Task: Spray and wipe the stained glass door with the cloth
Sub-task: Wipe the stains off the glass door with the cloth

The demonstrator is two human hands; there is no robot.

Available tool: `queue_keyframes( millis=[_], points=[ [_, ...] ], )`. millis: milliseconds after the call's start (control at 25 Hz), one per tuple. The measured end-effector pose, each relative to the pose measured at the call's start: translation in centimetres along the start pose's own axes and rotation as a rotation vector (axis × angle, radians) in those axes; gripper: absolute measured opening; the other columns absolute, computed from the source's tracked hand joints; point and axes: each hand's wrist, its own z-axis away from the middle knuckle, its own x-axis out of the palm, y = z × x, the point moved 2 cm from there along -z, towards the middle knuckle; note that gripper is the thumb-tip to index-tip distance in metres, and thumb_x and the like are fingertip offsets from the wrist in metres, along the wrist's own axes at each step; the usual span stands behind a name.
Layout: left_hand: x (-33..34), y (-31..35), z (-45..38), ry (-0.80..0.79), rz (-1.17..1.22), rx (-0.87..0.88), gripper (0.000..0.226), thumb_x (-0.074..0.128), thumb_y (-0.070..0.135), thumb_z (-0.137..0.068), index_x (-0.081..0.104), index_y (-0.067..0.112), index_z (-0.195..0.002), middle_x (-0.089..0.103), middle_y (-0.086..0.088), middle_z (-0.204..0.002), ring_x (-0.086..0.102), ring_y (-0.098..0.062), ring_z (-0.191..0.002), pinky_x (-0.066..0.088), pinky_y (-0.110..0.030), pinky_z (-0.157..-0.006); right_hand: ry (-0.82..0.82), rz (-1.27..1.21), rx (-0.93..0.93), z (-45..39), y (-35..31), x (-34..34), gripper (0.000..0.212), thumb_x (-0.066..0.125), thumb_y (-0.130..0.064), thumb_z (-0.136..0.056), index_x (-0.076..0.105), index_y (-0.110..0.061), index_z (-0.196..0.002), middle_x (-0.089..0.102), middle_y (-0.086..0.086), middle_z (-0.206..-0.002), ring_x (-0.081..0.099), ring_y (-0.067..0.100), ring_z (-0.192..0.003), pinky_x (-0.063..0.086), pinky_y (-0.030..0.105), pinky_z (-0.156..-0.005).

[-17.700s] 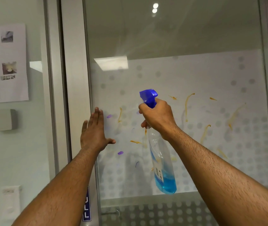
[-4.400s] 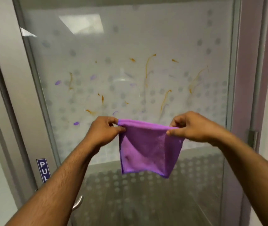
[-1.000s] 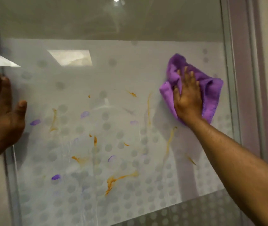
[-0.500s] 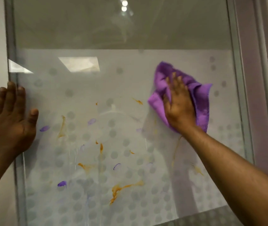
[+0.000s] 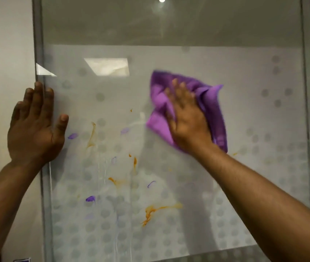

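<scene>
One glass door (image 5: 169, 53) fills the view, its lower part frosted with rows of grey dots and its top band clear. Two bare hands are pressed on it. The right hand (image 5: 187, 123) lies flat with fingers spread on one purple microfibre cloth (image 5: 213, 110), pinning the bunched cloth against the glass in the upper right of the frosted area; its grip is a wide, open palm that presses the cloth and does not close around it. The cloth's edges look blurred. The left hand (image 5: 35, 129) is also flat and wide, holding nothing, with its palm on the door's left metal frame (image 5: 45, 205) and its fingertips and thumb reaching onto the glass.

Stains lie left of and below the cloth. About seven orange marks show: a vertical streak (image 5: 92, 135) near the left thumb, a tiny speck above the centre, two small ones at the centre, a smear below them, one big splash (image 5: 158, 209) low down, and a faint dash at the right beside the cloth's lower edge. About five purple smudges show, the darkest (image 5: 90, 198) at the lower left. Thin wet runs (image 5: 104, 174) trail down the middle of the glass. Two ceiling lights reflect in the pane.
</scene>
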Motion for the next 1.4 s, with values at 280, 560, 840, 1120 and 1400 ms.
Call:
queue_keyframes(
  millis=[280, 560, 840, 1120, 1400],
  points=[
    [-0.6, 0.8, 0.3, 0.016, -0.052, -0.006, 0.075, 0.008, 0.064, -0.100, 0.004, 0.021, -0.161, 0.003, -0.002, -0.170, 0.002, -0.017, -0.156, -0.002, -0.028, -0.125, -0.009, 0.097, 0.051, -1.3, 4.4, -2.3, 0.051, 0.039, -0.026, -0.103, 0.028, -0.010, -0.151, 0.029, 0.016, -0.158, 0.027, 0.035, -0.146, 0.015, 0.043, -0.121],
    [-1.1, 1.0, 0.2, -0.014, -0.039, -0.019, 0.078, 0.006, 0.065, -0.099, 0.004, 0.017, -0.161, 0.002, -0.004, -0.170, 0.000, -0.017, -0.156, -0.004, -0.027, -0.124, -0.174, 0.048, -0.215, -2.6, -4.8, 2.2, 0.054, 0.038, -0.028, -0.104, 0.026, -0.009, -0.153, 0.019, 0.016, -0.161, 0.014, 0.033, -0.150, 0.008, 0.048, -0.122],
    [-1.5, 1.3, 0.4, -0.022, -0.044, -0.050, 0.080, 0.005, 0.064, -0.098, 0.005, 0.014, -0.161, 0.001, -0.004, -0.170, -0.001, -0.016, -0.156, -0.003, -0.028, -0.125, -0.176, 0.151, -0.328, -2.6, 1.9, -0.9, 0.050, 0.036, -0.026, -0.103, 0.028, -0.011, -0.149, 0.029, 0.019, -0.156, 0.028, 0.040, -0.144, 0.019, 0.050, -0.119],
    [-1.5, 1.4, 0.6, 0.018, 0.020, -0.100, 0.070, 0.020, 0.045, -0.101, 0.007, 0.011, -0.161, 0.004, -0.006, -0.170, 0.003, -0.017, -0.157, 0.002, -0.030, -0.127, -0.162, -0.009, -0.075, -4.6, -8.8, 3.4, 0.056, 0.033, -0.034, -0.105, 0.020, -0.011, -0.154, 0.014, 0.012, -0.163, 0.010, 0.030, -0.151, -0.004, 0.036, -0.121],
    [-1.7, 0.7, 2.5, 0.000, 0.048, -0.078, 0.067, 0.017, 0.041, -0.102, 0.006, 0.009, -0.160, 0.004, -0.008, -0.169, 0.002, -0.017, -0.157, 0.002, -0.032, -0.127, -0.212, 0.118, -0.414, -2.6, -5.5, 1.1, 0.049, 0.037, -0.028, -0.103, 0.036, -0.007, -0.148, 0.031, 0.019, -0.155, 0.030, 0.039, -0.143, 0.018, 0.049, -0.119]
  ],
)
